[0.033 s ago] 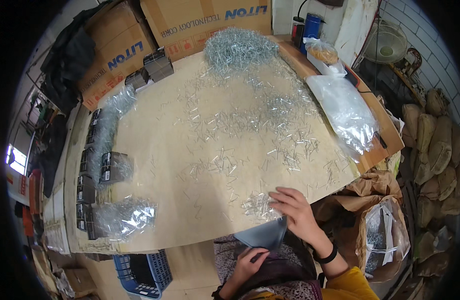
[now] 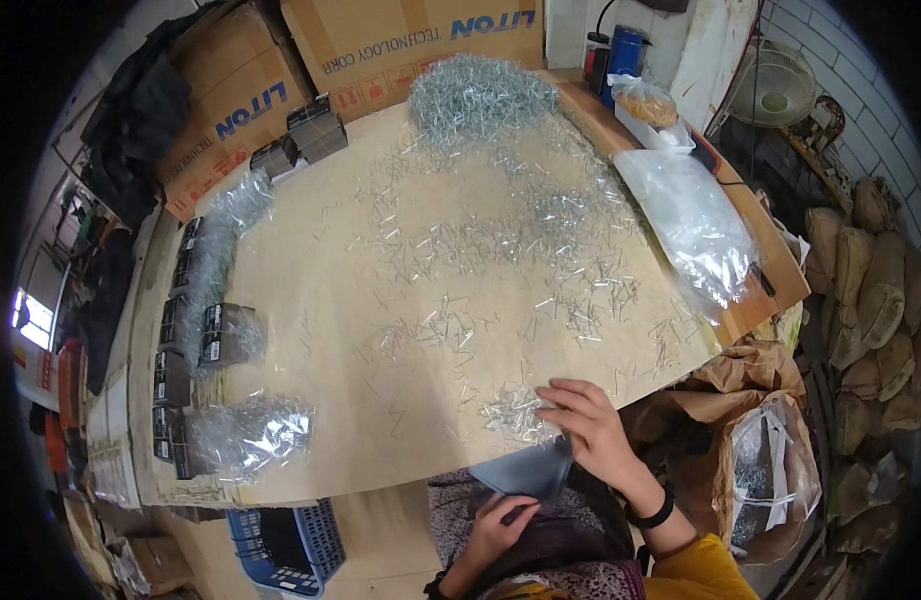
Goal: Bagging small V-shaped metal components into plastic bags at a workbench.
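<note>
L hand point(image 2: 499, 533) has grey scoop point(image 2: 531, 473) pinched, keep it steady; R hand point(image 2: 598, 432), fingers loosely spread, shd rake pins point(image 2: 509, 414) beyond scoop gently.

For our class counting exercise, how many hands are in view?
2. The left hand holds a grey-blue piece at the near edge of the table; the right hand is at the small pile of metal pins. No other hands show.

Worn on your head, the left fisheye camera looked down and forward over the table point(image 2: 316, 240), closest to its near edge, wide enough to reach cardboard boxes point(image 2: 376, 30) at its far side.
</note>
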`<move>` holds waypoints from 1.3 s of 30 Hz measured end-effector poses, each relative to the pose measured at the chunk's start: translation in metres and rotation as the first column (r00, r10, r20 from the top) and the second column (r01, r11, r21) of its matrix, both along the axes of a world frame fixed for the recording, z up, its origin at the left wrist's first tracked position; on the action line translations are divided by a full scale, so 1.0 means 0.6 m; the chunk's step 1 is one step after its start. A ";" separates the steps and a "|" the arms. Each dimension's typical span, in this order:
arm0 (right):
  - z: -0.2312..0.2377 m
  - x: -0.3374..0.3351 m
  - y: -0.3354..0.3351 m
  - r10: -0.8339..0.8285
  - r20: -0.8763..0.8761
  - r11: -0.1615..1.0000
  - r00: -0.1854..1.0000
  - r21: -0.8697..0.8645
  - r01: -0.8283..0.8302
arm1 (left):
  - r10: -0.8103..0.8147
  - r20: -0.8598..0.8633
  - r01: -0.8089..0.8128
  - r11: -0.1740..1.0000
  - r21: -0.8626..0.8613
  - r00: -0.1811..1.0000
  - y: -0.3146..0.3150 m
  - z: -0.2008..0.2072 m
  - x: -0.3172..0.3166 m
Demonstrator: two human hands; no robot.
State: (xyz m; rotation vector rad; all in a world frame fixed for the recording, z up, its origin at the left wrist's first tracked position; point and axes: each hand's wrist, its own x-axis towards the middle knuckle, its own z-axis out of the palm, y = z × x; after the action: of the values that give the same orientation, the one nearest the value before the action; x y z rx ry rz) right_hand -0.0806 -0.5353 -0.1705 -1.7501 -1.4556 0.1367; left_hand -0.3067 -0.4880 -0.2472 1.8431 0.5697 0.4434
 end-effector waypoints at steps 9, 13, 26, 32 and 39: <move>0.016 -0.077 0.069 0.108 0.389 0.969 0.915 -0.245 -0.010 | -0.004 -0.019 0.002 0.994 -0.113 1.000 -0.002 0.005 -0.003; -0.016 -0.082 0.042 0.128 0.360 0.981 0.924 -0.184 -0.064 | -0.022 -0.036 0.017 0.991 -0.134 0.999 -0.003 0.013 -0.004; -0.008 0.014 0.122 -0.109 0.277 0.994 0.955 0.003 0.112 | -0.009 -0.058 0.000 0.987 -0.163 0.998 -0.001 0.028 0.000; 0.009 -0.024 0.143 0.211 0.076 0.977 0.975 -0.017 -0.210 | -0.025 -0.039 0.020 0.991 -0.131 0.999 -0.001 0.023 0.002; 0.028 -0.042 0.048 0.362 0.098 0.927 0.927 -0.140 -0.348 | -0.023 -0.035 0.017 0.988 -0.152 0.999 -0.002 0.016 -0.006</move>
State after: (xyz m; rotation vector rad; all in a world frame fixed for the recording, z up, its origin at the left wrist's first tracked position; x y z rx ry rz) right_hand -0.1057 -0.5067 -0.1539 -1.5928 -1.8828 0.3178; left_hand -0.3105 -0.4892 -0.2377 1.7123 0.5932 0.3439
